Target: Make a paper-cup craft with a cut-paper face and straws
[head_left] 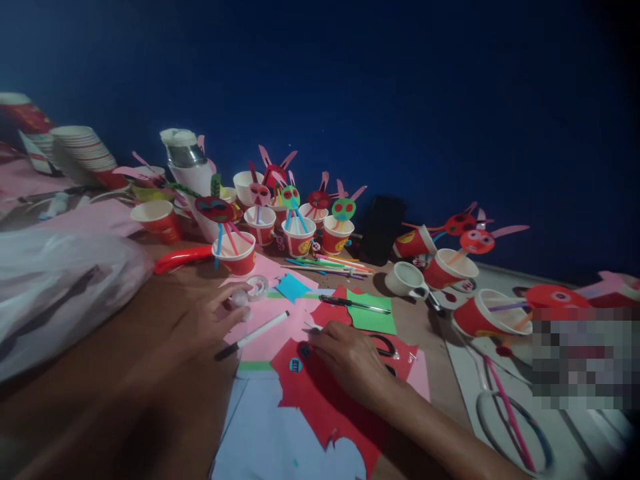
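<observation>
Both hands work low over the tabletop (173,303). The left hand (217,319) is half curled, thumb and fingers parted about a small clear piece (240,298), beside a tape roll (260,294); I can't tell whether it grips the piece. The right hand (350,357) is bent over red paper (325,393), fingertips drawn close together beside a dark disc (305,350); whether they pinch anything, I can't make out. A blue disc (295,365) lies on the red sheet nearby. Black scissors handles (393,347) show just beyond that wrist. Between the hands, a white marker (263,330) lies on pink paper (270,347). A pen (353,305) crosses green paper (373,320). Behind, a red cup (299,241) holds straws with a green face (291,197).
</observation>
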Demonstrator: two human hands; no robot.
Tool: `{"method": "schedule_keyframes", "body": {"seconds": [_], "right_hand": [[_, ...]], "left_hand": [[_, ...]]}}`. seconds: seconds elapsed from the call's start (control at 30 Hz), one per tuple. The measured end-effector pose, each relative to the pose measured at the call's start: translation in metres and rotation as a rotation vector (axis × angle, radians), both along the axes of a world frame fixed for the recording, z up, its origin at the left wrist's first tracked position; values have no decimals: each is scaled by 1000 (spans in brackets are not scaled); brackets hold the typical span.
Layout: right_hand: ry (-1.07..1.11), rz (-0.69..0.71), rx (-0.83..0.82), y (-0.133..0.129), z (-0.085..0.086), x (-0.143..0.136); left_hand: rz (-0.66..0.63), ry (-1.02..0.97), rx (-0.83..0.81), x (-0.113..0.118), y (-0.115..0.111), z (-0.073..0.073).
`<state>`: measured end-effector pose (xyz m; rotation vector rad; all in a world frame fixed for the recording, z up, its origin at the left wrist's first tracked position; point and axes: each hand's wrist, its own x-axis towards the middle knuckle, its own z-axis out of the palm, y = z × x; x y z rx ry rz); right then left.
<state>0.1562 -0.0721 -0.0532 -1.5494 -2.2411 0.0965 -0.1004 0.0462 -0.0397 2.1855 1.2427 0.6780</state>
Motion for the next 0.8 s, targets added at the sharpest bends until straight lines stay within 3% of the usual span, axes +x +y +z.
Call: {"method": "schedule_keyframes", "body": {"seconds": [0.3, 0.53, 0.8], "right_hand": [[-137, 77, -23, 10, -14, -9], [-148, 83, -127, 13, -4, -11], [-110, 103, -205, 12, 6, -7]], "left_hand": [[29, -103, -103, 3, -1, -9], [14, -258, -165, 7, -2, -12], [-15, -193, -199, 5, -1, -13]]}}
